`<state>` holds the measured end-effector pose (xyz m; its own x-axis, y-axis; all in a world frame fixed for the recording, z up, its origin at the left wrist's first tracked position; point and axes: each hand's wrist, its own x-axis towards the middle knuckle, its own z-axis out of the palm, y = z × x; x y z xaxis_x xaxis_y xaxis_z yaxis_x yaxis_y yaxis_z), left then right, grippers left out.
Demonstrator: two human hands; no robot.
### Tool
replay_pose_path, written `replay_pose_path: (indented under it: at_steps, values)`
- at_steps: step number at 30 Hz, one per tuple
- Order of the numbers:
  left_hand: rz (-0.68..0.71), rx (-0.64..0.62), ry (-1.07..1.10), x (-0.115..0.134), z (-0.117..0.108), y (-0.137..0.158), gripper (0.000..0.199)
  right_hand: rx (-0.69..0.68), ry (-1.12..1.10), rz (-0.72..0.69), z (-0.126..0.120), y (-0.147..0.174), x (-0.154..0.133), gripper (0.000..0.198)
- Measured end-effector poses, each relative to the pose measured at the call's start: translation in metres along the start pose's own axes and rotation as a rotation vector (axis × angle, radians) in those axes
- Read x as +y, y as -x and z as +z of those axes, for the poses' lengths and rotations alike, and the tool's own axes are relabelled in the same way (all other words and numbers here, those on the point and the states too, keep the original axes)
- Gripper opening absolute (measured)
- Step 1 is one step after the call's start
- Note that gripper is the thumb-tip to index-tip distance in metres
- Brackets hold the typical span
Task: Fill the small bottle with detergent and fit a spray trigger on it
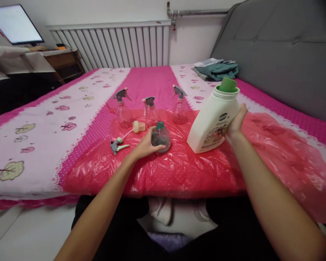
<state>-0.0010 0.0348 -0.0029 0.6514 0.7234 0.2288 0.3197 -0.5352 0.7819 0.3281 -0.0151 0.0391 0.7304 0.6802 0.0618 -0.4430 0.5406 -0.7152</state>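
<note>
- Upper left: we see a lit screen [15, 23].
- Left of center: loose spray head [115, 146] lying on the red plastic sheet [165, 174], its thin tube running up toward a small pale cup [139, 127].
- Just above: a clear spray bottle [124, 115], upright, top on; we see two more alike toward the center.
- Center: our left hand [149, 142] grasps a small round bottle [164, 138], thumb across its front. Bottle upright on the sheet, spray top off, green neck uncovered.
- Right of center: big white jug [210, 121], leaning right, green piece [228, 85] in its mouth; we can't tell if its base touches the sheet.
- Jug's right side: our right hand [237, 122] grips it.
- Above the jug: folded clothes [217, 69].
</note>
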Motion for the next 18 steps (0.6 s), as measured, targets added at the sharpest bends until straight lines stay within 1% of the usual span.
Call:
replay_pose_path:
  at_steps: [3,6,7,8,9,10,11,12,13,14,15,16,17,18]
  values:
    - [0.007,0.02,0.013,0.0,0.001,0.001,0.09,0.013,0.025,-0.005,-0.001,-0.001,0.001,0.068]
    - [-0.006,0.02,0.018,0.003,-0.008,0.003,0.102,0.02,0.038,-0.017,0.0,-0.003,0.001,0.068]
    - [-0.011,0.048,0.012,0.005,-0.011,0.009,0.106,0.023,0.041,-0.024,0.0,-0.003,0.001,0.066]
    - [-0.006,0.11,-0.011,0.008,-0.012,0.019,0.107,0.026,0.043,-0.032,0.001,-0.003,0.0,0.064]
    - [0.017,0.215,-0.037,0.011,-0.009,0.033,0.104,0.032,0.045,-0.04,0.001,-0.003,0.0,0.063]
    - [0.05,0.346,-0.066,0.015,-0.001,0.051,0.093,0.04,0.048,-0.045,0.002,-0.003,0.0,0.062]
    - [0.081,0.474,-0.084,0.018,0.012,0.073,0.074,0.048,0.052,-0.047,0.002,-0.003,0.0,0.062]
    - [0.136,0.48,-0.06,0.02,0.031,0.095,0.051,0.058,0.056,-0.049,0.003,-0.002,0.0,0.062]
    - [0.184,0.204,0.002,0.021,0.055,0.117,0.029,0.068,0.06,-0.05,0.003,-0.002,-0.001,0.061]
    - [0.143,-0.165,0.059,0.021,0.082,0.135,0.016,0.076,0.065,-0.053,0.004,-0.001,-0.001,0.059]
    - [0.107,-0.352,0.073,0.021,0.11,0.15,0.005,0.082,0.07,-0.057,0.004,-0.001,-0.001,0.058]
    - [0.076,-0.47,0.078,0.021,0.134,0.161,0.005,0.085,0.077,-0.062,0.005,0.0,-0.001,0.058]
    - [-0.012,-0.597,0.075,0.023,0.155,0.168,0.01,0.086,0.085,-0.069,0.005,0.0,-0.002,0.058]
    - [-0.098,-0.722,0.086,0.026,0.169,0.172,0.014,0.087,0.094,-0.073,0.006,0.001,-0.002,0.059]
